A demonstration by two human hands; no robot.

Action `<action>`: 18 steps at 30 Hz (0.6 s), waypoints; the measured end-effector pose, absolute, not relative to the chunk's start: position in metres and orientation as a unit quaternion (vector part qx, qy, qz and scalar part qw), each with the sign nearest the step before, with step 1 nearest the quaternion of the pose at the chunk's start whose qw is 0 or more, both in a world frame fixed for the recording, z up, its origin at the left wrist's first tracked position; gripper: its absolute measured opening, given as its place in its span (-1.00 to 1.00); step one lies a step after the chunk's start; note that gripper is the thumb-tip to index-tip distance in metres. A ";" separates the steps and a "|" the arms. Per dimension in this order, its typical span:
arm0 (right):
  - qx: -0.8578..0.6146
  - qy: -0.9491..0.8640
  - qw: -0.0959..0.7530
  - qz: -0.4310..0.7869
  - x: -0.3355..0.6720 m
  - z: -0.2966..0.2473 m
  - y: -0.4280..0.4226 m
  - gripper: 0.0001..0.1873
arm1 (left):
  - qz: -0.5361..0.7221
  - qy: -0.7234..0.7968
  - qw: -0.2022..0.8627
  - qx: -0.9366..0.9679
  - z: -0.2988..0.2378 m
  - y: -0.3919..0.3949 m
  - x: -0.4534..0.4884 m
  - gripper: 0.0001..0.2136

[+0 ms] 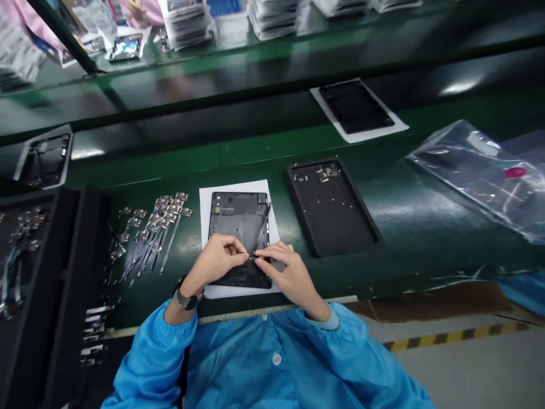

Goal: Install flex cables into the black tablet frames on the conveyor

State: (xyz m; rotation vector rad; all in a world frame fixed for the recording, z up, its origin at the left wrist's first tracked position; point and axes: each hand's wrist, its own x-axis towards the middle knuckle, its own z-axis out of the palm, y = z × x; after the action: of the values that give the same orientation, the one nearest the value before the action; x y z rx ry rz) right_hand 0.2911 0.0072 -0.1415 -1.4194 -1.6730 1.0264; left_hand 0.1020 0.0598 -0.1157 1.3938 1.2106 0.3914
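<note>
Both hands meet over a black tablet housing (234, 227), which lies open side up on a white sheet (205, 201). A thin dark flex cable (263, 224) runs from the housing's upper right edge down to my fingertips. My left hand (221, 260) pinches the cable's lower end between thumb and forefinger. From the other side, my right hand (292, 272) closes its thumb and fingers on the same end. The fingers partly cover this small end, so its details are hidden. Left of the housing lies a pile of small circuit boards with ribbon cables (159, 224).
A black foam tray (336, 218) with a few small parts stands to the right. Beyond it are another housing (355, 108) and a clear plastic bag (477, 176). Dark foam boxes (63, 272) border the left. Across the bench, a person in pink sleeves works near stacked packs (272, 17).
</note>
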 end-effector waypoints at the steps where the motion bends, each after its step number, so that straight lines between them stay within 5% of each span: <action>1: -0.549 -0.644 0.358 0.395 0.291 -0.142 0.007 -0.84 | 0.159 0.515 0.548 0.640 -0.113 0.058 0.097 -0.88; 11: -0.525 -0.635 0.408 0.394 0.292 -0.147 0.007 -0.82 | 0.140 0.580 0.139 0.790 -0.098 0.116 0.081 -0.84; 14: -0.524 -0.622 0.425 0.397 0.293 -0.149 0.006 -0.82 | 0.092 0.573 0.155 0.800 -0.106 0.171 0.093 -0.78; 18: -0.511 -0.566 0.483 0.431 0.296 -0.150 0.006 -0.81 | 0.022 0.528 0.218 0.821 -0.109 0.214 0.101 -0.96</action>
State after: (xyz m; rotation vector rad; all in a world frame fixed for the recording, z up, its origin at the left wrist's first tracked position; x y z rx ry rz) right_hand 0.2962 0.0058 -0.1504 -1.2445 -1.3794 1.0499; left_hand 0.1008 0.2138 -0.1091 2.2722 1.4624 0.0597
